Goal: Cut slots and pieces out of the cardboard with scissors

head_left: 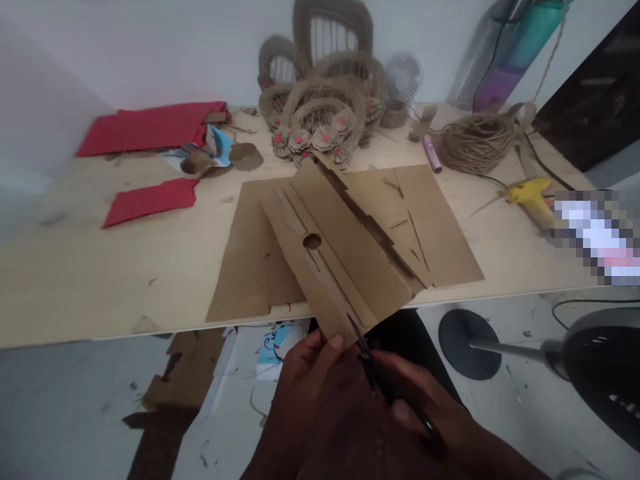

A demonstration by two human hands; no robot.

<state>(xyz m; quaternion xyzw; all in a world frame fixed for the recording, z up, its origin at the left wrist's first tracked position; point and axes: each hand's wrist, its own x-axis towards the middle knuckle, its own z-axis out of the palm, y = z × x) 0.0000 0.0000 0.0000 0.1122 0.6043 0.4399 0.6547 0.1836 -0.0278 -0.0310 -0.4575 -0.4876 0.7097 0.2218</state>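
Note:
My left hand (pixel 310 367) pinches the near end of a folded piece of brown cardboard (pixel 350 247), its thumb on top. The piece has a round hole near its left edge and slants up and away over the table. In my right hand (pixel 425 393) is a pair of black scissors (pixel 385 383), fingers wrapped round the handles. The blades meet the cardboard's near edge, just right of my left thumb. Beneath it, a larger flat cardboard sheet (pixel 445 227) lies on the wooden table (pixel 100 287).
Red sheets (pixel 150 127) lie at the back left. Woven twine frames with paper flowers (pixel 325 113) stand against the wall. To the right are a twine coil (pixel 475 143), a pink tube (pixel 432 153) and a yellow glue gun (pixel 533 200). Cardboard scraps (pixel 185 373) lie below the table's front edge.

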